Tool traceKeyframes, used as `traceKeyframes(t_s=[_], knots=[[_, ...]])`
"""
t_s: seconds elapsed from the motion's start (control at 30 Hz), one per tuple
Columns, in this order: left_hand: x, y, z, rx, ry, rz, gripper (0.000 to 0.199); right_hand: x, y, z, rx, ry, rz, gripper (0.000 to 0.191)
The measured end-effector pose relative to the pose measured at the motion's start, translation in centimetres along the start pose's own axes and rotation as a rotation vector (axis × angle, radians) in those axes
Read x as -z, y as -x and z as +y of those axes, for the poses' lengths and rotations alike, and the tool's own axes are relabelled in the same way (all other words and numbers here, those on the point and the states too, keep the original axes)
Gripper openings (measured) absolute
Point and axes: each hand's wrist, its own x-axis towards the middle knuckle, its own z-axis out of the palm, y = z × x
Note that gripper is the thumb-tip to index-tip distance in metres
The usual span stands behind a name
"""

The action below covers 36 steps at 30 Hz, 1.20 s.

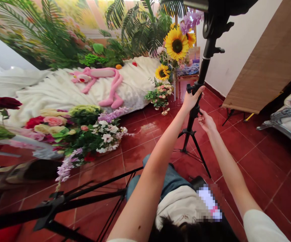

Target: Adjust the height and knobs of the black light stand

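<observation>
At the far left of the frame, dark red roses and a long floral arrangement (92,134) of pink roses, white blossoms and lilac sprays sit low beside a white fabric spread (49,94), which fans across the upper left and middle. A pink plush panther (97,80) lies on the fabric. Below the flowers, a second black tripod (59,205) crosses the lower left corner, with its legs over the red tile floor (268,168). Toward the upper middle stands a sunflower bouquet (177,45), with a small rose posy (159,95) on the floor below it.

Right of centre, the left hand (192,99) is clenched around the pole of a black tripod stand (203,70), just under a small knob. The stand rises toward the top of the frame and its legs spread on the tiles. The right hand (207,121) sits just lower and beside the pole, fingers partly curled. Its fingertips (201,112) reach the collar area, but whether they are gripping it or only touching it cannot be told. Both arms reach up from the bottom of the frame. Further right lean a woven brown panel (266,64) and a silver-framed seat (286,117).
</observation>
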Motion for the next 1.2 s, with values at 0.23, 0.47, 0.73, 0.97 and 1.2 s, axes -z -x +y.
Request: traceKeyframes(t_s=[0.23, 0.47, 0.73, 0.97, 1.2], knots=[[-0.1, 0.7, -0.2, 0.027, 0.035, 0.038, 0.033, 1.4, 2.0, -0.8, 0.893, 1.216, -0.087, 0.011], [0.0, 0.5, -0.4, -0.001, -0.001, 0.028, 0.035, 2.0, 1.9, 1.6, 0.787, 0.849, 0.217, 0.026], [0.3, 1.0, -0.4, -0.007, -0.054, 0.030, 0.033, 1.2, 1.9, 0.6, 0.759, 0.849, 0.110, 0.017], [0.5, 1.1, -1.4, -0.048, -0.077, 0.057, 0.034, 2.2, 3.3, 0.3, 0.843, 0.820, 0.062, 0.022], [0.5, 1.1, -1.1, -0.065, -0.025, 0.015, 0.032, 1.8, -3.0, 5.2, 0.502, 0.513, 0.052, 0.067]])
